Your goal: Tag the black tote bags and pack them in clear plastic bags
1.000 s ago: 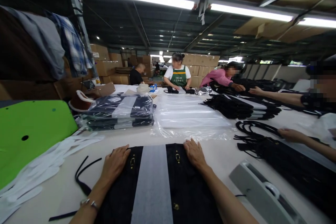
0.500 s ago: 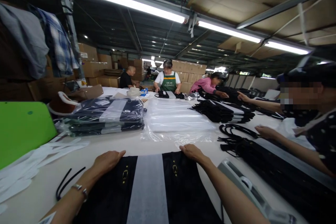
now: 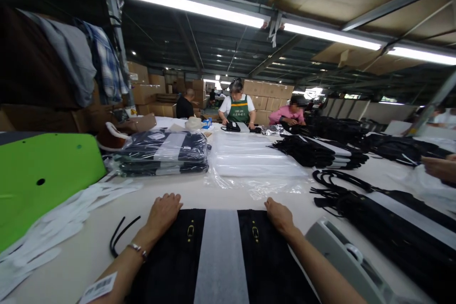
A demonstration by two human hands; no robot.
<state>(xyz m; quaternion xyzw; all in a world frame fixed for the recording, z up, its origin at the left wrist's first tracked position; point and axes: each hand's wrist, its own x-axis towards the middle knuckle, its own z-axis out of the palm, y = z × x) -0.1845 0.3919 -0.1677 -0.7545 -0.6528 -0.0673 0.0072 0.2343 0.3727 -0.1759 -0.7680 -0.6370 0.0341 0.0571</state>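
Observation:
A flat black bag (image 3: pixel 167 266) lies on the table before me, with two small gold buckles near its top edge. A strip of whitish paper (image 3: pixel 221 256) runs down its middle. My left hand (image 3: pixel 164 213) is closed at the bag's top left corner, fingers curled. At the top right corner, my right hand (image 3: pixel 280 216) pinches the edge. Left of the bag, a thin black strap (image 3: pixel 116 237) curls out onto the table. A white barcode tag (image 3: pixel 99 287) shows by my left forearm. The lower end of the bag is out of view.
Beyond are plastic-wrapped bags (image 3: pixel 164 152) and a pile of clear plastic sleeves (image 3: pixel 254 156). To the right are a grey device (image 3: pixel 342 251) and stacked black bags (image 3: pixel 395 218). White strips (image 3: pixel 67 218) and a green panel (image 3: pixel 50 175) lie left. Co-workers sit or stand around the table.
My view has swung left, so the scene sits further right. The co-worker at the right has mostly left the view; only a hand shows. My hands remain at the bag's top corners.

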